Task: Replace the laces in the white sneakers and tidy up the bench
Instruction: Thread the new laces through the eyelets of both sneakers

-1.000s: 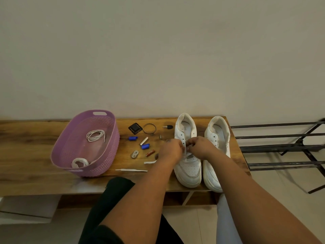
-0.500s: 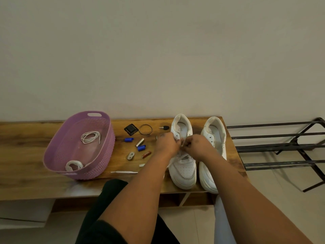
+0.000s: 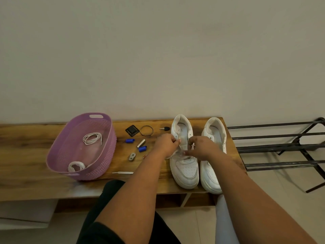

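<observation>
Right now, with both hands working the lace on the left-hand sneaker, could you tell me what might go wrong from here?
1. The left forearm passes just above the small loose items; a sweep could knock the blue clip or metal tube off the bench.
2. The sneakers' toes sit near the bench's front edge, so a hard lace tug could drag one off.
3. The lace tip at the right hand could slip.

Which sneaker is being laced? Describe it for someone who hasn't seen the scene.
On the wooden bench, two white sneakers stand side by side at the right end. It is the left sneaker, nearer the small clutter; both hands work at its eyelets, while the right sneaker is untouched.
</observation>
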